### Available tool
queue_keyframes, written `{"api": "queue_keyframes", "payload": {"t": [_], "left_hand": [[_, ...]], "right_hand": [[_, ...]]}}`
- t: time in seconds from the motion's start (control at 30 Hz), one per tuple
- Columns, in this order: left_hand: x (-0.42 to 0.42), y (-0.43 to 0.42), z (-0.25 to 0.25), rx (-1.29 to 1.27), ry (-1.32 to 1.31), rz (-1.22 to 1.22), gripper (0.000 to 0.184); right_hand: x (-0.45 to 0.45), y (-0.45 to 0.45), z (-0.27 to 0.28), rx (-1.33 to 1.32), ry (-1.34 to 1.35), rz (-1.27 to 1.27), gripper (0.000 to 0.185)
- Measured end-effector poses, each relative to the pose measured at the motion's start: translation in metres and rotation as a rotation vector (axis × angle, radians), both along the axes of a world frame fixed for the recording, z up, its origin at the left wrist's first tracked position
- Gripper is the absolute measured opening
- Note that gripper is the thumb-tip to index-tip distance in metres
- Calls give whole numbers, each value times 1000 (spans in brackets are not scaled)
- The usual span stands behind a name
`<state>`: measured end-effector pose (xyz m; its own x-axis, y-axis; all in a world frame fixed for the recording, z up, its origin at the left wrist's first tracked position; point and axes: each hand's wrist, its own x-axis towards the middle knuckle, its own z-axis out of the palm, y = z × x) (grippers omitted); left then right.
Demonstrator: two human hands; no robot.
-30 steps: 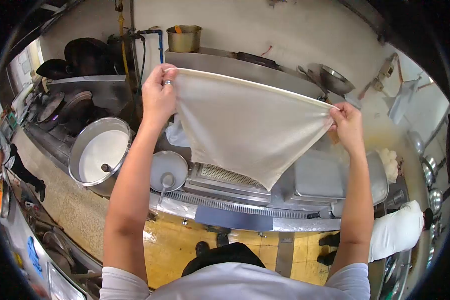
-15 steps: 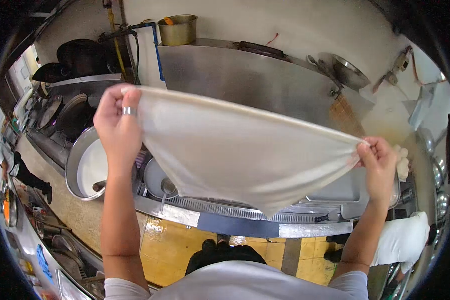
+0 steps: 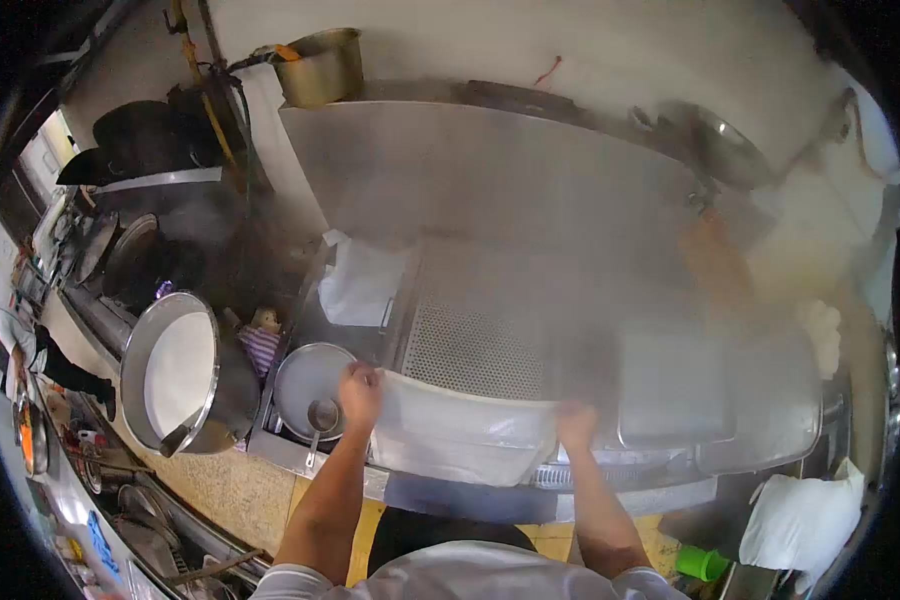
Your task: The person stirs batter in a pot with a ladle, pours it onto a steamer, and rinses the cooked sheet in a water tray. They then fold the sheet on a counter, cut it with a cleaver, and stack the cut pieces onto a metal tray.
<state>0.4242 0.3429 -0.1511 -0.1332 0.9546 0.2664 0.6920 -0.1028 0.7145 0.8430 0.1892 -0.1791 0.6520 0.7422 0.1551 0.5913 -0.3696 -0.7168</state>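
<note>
A damp white cloth (image 3: 465, 430) hangs by its top edge between my two hands, low at the front edge of the steamer. My left hand (image 3: 361, 394) is closed on its left corner, beside a round pan (image 3: 315, 385) with a ladle (image 3: 322, 415) in it. My right hand (image 3: 575, 424), hazed by steam, grips the right corner. Just beyond the cloth lies a perforated metal plate (image 3: 475, 345), its right part veiled by steam. Flat metal trays (image 3: 675, 390) are to the right of it.
A large pot of white liquid (image 3: 180, 370) stands at the left. Behind the pan is a white cloth or bag (image 3: 360, 280). A brass-coloured pot (image 3: 322, 70) sits on the back ledge. One person (image 3: 40, 350) is far left; another person's white sleeve (image 3: 805, 520) shows lower right.
Both hands have come down and closer together with the cloth, from high up to the front edge. The perforated plate is now uncovered, and thick steam spreads over the back and right.
</note>
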Motion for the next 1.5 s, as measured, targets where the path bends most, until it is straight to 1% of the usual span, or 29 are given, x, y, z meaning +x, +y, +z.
{"api": "queue_keyframes", "payload": {"t": [0.03, 0.1, 0.17, 0.2, 0.27, 0.3, 0.33, 0.37, 0.43, 0.47, 0.5, 0.57, 0.63, 0.73, 0.83, 0.93, 0.97, 1.0, 1.07, 1.1, 1.13, 1.23, 1.3, 1.37, 1.4, 1.47, 1.5], "left_hand": [[5, 9, -1, 53, 72, 12, 15], [12, 29, -6, 160, 209, 40, 17], [23, 51, 2, 143, 245, 62, 17], [29, 64, 5, 134, 263, 71, 17], [38, 97, 0, 200, 221, 40, 14], [41, 114, -1, 233, 201, 20, 12], [45, 128, -3, 238, 216, 18, 12], [50, 143, -6, 243, 230, 14, 11], [57, 168, -12, 259, 236, -11, 11], [60, 182, -12, 273, 231, -29, 11], [63, 192, -13, 284, 226, -49, 12], [70, 208, -7, 282, 245, -47, 12], [78, 221, -7, 288, 245, -45, 12], [85, 240, -12, 293, 238, -39, 12], [89, 253, -12, 270, 264, -46, 11], [92, 265, -13, 257, 256, -51, 9], [93, 268, -12, 257, 247, -47, 8], [94, 270, -11, 256, 238, -42, 7], [95, 273, -14, 236, 249, -41, 10], [96, 275, -14, 227, 255, -40, 12], [97, 275, -14, 226, 191, -32, 15], [99, 276, -19, 231, 11, -25, 22], [94, 278, -19, 255, -90, -36, 26], [91, 275, -15, 238, -115, -29, 23], [89, 272, -12, 229, -127, -25, 22], [82, 269, -12, 202, -98, -48, 21], [76, 268, -11, 190, -82, -56, 21]], "right_hand": [[9, 8, -15, 42, -32, -6, 15], [26, 26, -33, 26, -301, 54, 15], [35, 47, -33, -48, -471, 56, 16], [38, 60, -24, -119, -507, 22, 17], [56, 89, -29, -243, -546, -62, 18], [77, 110, -51, -298, -548, -115, 19], [80, 126, -51, -353, -549, -171, 19], [86, 136, -49, -355, -493, -138, 23], [77, 155, -3, -363, -382, -78, 31], [89, 168, -15, -368, -465, -80, 30], [115, 182, -44, -376, -546, -81, 30], [126, 194, -52, -257, -731, -50, 24], [106, 204, -19, 4, -932, 19, 16], [117, 227, -18, -276, -577, -51, 17], [112, 250, 8, -786, -941, 143, 20], [119, 251, 0, -287, -1079, 159, 24], [142, 259, -28, -318, -1028, 91, 23], [176, 271, -72, -348, -976, 24, 23], [179, 281, -71, -379, -744, -64, 23], [149, 279, -29, -377, -566, -85, 24], [123, 280, 0, -374, -387, -105, 27], [103, 272, 0, -92, -519, -99, 28], [82, 268, -5, -8, -380, 23, 25], [74, 267, -2, -136, -189, 190, 22], [72, 266, 2, -307, -65, 296, 21], [59, 268, 19, -533, 145, 313, 20], [38, 272, 42, -588, 230, 226, 19]]}}
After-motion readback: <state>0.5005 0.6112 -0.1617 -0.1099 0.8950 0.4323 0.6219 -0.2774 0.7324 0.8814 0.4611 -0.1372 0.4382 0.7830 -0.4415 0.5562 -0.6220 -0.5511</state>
